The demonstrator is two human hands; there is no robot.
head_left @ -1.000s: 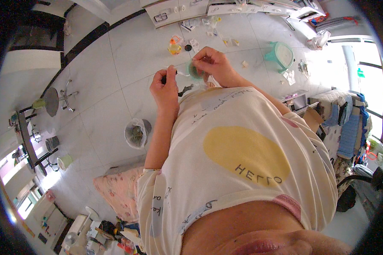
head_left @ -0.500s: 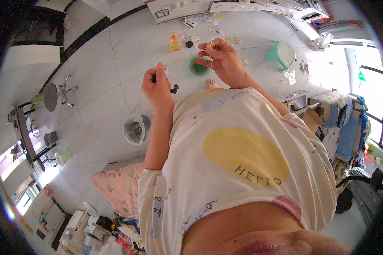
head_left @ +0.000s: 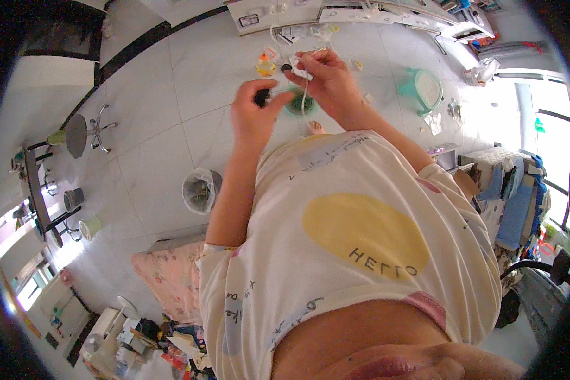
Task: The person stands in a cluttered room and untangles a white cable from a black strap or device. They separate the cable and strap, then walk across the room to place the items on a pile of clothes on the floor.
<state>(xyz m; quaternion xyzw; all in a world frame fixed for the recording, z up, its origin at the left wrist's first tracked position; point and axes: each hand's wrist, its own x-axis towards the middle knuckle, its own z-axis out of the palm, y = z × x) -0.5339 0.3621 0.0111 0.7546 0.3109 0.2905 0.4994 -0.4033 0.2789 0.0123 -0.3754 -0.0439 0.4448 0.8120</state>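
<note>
Near the top middle, my right hand (head_left: 332, 82) pinches a thin white cord (head_left: 305, 101) between thumb and fingers. The cord hangs down below the fingertips in a slack curve. My left hand (head_left: 253, 117) is beside it on the left, fingers curled and thumb stretched toward the right hand. A small black thing (head_left: 261, 97) shows inside its curled fingers; blur hides what kind it is. Beneath the hands on the floor stands a green bowl (head_left: 292, 109) with dark green contents, partly covered by the left thumb and right hand.
A lined waste bin (head_left: 215, 185) stands left of my body. Beyond the hands are a yellow bottle with an orange top (head_left: 266, 67) and scattered wrappers. A green stool (head_left: 427, 90) is on the right. A pink floral cloth (head_left: 168, 275) lies lower left.
My left hand has moved up and right toward my right hand, its thumb now extended. My right hand has shifted slightly upward, and the white cord now hangs more visibly below it.
</note>
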